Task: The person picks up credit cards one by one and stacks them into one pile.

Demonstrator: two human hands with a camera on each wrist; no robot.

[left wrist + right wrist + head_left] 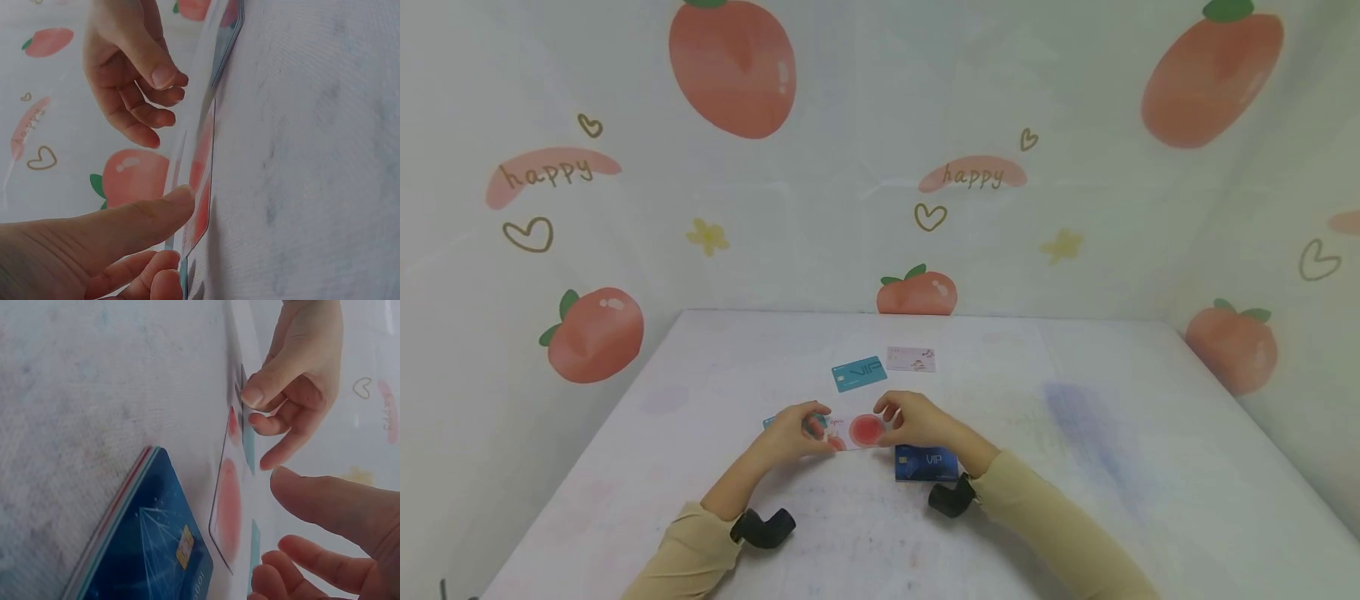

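Observation:
A pale pink card (867, 431) with red round prints lies low over the tabletop between the two hands. My left hand (788, 435) pinches its left end, the thumb (178, 199) overlapping the card's face in the left wrist view. At the card's right end, my right hand (921, 420) hovers with bent, spread fingers; the right wrist view shows its thumb (300, 487) apart from the card. Partly hidden by the left hand is a teal card (768, 422). Below the right wrist sits a stack topped by a dark blue VIP card (156, 537).
Farther back on the white table (1000, 533) lie a teal VIP card (859, 374) and a pale pink patterned card (912, 359), side by side. A fruit-print cloth (835, 208) hangs behind the table. Black wrist mounts (765, 529) sit on both forearms.

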